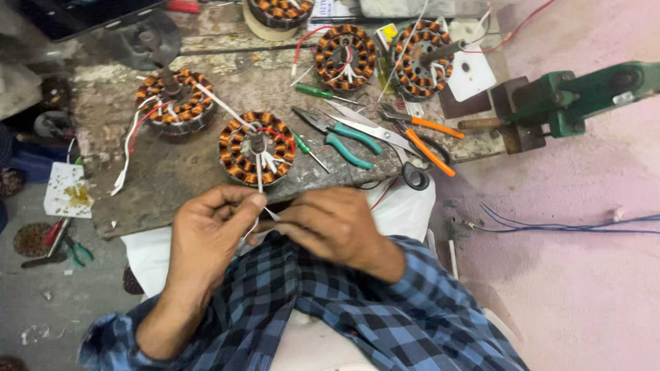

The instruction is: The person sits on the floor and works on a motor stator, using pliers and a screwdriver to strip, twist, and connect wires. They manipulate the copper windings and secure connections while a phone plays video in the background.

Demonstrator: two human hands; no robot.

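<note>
My left hand [210,230] and my right hand [330,223] meet just below the near edge of a worn wooden board [172,175]. Both pinch a thin white wire [269,214] between fingertips. The wire runs up toward a copper-wound motor stator [256,148] lying on the board directly above my hands. White and red leads stick out of that stator. My sleeves are blue and black checked.
Three more wound stators [175,102] [346,56] [423,58] lie further back. Green-handled pliers [340,137], orange-handled pliers [423,134], scissors [399,148] and a green screwdriver [323,93] sit right of centre. A green vise [570,96] is at right; blue wires [564,225] trail on the floor.
</note>
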